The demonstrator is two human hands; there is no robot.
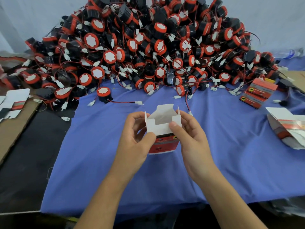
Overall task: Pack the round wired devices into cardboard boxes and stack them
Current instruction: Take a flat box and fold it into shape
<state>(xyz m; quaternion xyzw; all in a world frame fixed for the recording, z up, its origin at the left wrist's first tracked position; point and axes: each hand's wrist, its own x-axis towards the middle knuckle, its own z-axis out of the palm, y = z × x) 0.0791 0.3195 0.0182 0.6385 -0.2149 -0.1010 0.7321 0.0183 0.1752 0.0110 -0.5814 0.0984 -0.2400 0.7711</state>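
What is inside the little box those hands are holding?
The open box shows only white inner walls and raised flaps, with no device in view. Its bottom is hidden behind the front wall, the left hand and the right hand.

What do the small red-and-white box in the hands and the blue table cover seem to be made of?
The small red-and-white box: probably thin printed cardboard; matte white inside, flaps sharply creased. The blue table cover: seemingly cloth; matte, with soft folds and wrinkles.

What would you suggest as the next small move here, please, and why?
Probably hold the open box with the right hand alone and reach the left hand for the loose device just beyond: the box's flaps stand up and it looks empty.
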